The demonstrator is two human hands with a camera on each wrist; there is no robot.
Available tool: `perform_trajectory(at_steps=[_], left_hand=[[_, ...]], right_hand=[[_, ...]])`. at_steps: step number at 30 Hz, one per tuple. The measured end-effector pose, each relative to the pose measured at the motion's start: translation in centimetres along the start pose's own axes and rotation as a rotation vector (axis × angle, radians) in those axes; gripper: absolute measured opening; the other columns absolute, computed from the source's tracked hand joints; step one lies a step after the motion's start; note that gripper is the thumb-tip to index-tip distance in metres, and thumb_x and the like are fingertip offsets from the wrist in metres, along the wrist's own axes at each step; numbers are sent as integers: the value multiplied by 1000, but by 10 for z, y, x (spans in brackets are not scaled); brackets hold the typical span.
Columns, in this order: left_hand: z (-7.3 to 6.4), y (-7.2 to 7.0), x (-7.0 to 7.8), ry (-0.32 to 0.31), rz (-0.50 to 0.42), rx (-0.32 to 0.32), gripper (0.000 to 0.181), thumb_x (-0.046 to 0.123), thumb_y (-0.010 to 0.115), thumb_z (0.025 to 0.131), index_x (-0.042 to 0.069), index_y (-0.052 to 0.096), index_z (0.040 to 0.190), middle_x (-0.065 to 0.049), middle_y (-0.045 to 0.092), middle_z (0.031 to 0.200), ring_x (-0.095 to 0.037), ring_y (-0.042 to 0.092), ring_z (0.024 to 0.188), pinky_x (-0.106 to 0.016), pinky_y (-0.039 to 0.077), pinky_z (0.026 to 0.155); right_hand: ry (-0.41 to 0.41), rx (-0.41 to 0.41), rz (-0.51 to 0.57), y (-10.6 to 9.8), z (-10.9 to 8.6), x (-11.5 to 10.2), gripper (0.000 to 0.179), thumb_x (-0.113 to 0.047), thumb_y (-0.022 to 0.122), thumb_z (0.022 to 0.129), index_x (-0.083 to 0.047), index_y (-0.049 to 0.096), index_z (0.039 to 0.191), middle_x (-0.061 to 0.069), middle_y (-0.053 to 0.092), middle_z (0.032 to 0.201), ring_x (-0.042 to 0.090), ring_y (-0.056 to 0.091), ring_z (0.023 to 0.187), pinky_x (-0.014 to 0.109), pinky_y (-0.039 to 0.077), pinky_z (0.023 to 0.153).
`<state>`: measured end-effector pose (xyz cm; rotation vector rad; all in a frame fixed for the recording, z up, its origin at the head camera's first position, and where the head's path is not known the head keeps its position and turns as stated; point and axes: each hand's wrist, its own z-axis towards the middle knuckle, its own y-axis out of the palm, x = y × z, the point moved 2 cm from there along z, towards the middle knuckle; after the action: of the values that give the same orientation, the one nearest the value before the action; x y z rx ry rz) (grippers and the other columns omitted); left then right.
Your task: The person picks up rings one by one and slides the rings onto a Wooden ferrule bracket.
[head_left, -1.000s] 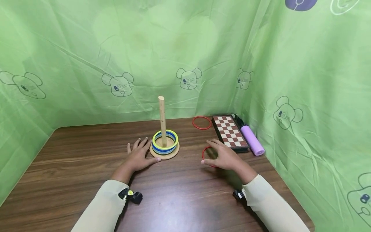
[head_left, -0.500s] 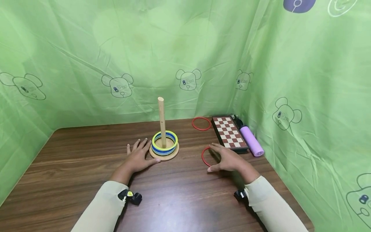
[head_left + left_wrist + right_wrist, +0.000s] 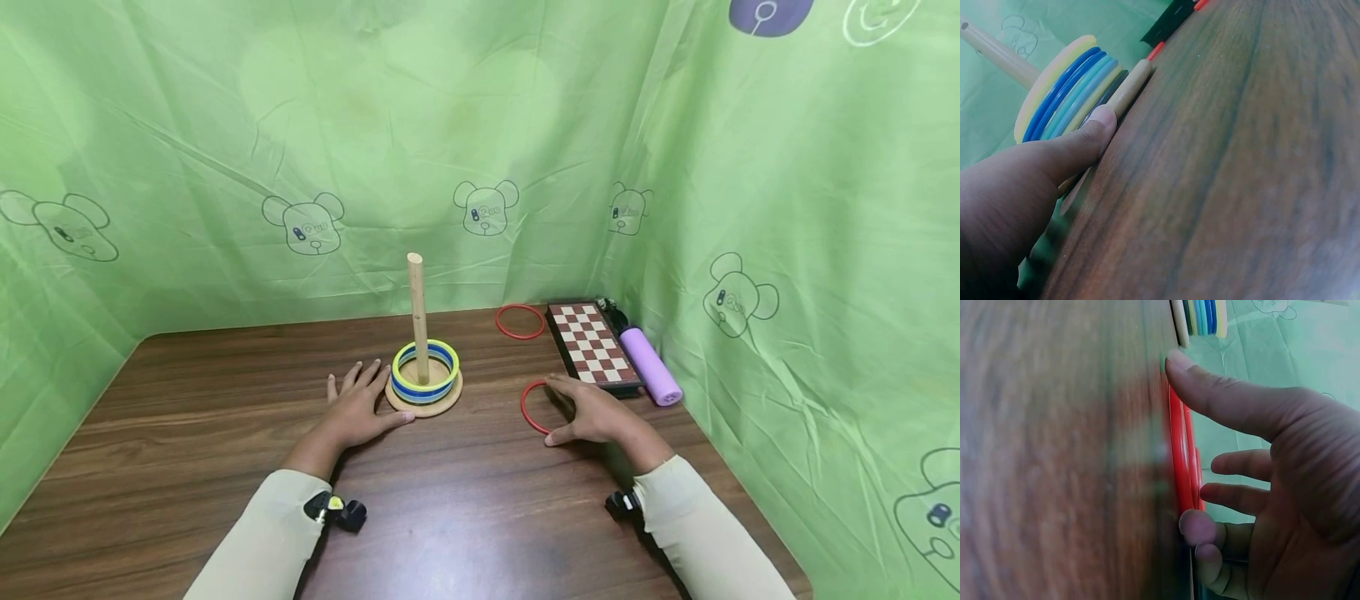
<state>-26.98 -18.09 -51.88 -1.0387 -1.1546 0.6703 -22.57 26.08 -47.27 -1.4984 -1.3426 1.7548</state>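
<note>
In the head view, my left hand (image 3: 358,410) lies with spread fingers beside the round wooden base (image 3: 423,409) of a ring-toss stand. The thumb touches the base's near edge, also in the left wrist view. An upright wooden peg (image 3: 418,321) rises from the base, circled by a stack of rings (image 3: 427,389), yellow on top, then blue and lighter ones. My right hand (image 3: 592,412) holds a red ring (image 3: 525,408) on the table between thumb and curled fingers. In the right wrist view, the thumb is at one end of the red rim and the fingertips at the other.
Another red ring (image 3: 500,328) lies farther back on the brown wooden table (image 3: 225,400). To its right sits a red-and-white checkered board (image 3: 592,342) in a black frame. A purple cylinder with a black end (image 3: 651,367) lies alongside. Green printed cloth (image 3: 390,125) hangs behind and at the sides.
The right hand has shifted slightly right and nearer, its thumb drawing to the red ring's near edge and its fingers to the far edge. The left hand keeps its place at the base.
</note>
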Motion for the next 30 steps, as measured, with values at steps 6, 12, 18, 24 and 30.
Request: perform_trajectory(at_steps=[6,12,18,24,30], left_hand=[[0,0,0,-4,5,-6,117,85,68,88,12,34,173,-21,30,179,-53,17,167,-87,0,125],[1,0,-1,-1,2,-3,116,84,68,88,12,34,173,-21,30,179,-53,16,167,-86,0,126],[0,1,-2,-5,3,-7,117,86,67,88,12,34,173,-21,29,180,-53,16,167,-86,0,126],[0,2,-2,-8,1,-4,117,85,68,88,13,34,173,-21,29,180,-52,16,168,-86,-1,126],[0,1,-1,-6,2,-3,116,85,68,88,13,34,173,-21,30,180,-52,16,167,-86,-1,126]], right_hand=[[-6,5,13,0,0,3,111,-46,102,74,-4,50,163,20,49,170,45,44,159,64,38,128],[-31,16,45,1,1,6,108,-42,103,73,-5,53,161,20,53,167,45,47,157,64,38,128],[-19,27,64,1,2,8,111,-43,105,70,-5,53,161,20,54,166,44,47,157,63,38,128],[-31,62,4,-1,1,6,109,-48,103,71,-4,56,159,16,60,162,40,53,153,60,43,126],[-42,113,-127,-1,-2,2,108,-66,93,74,-12,57,160,12,58,163,39,60,146,62,51,117]])
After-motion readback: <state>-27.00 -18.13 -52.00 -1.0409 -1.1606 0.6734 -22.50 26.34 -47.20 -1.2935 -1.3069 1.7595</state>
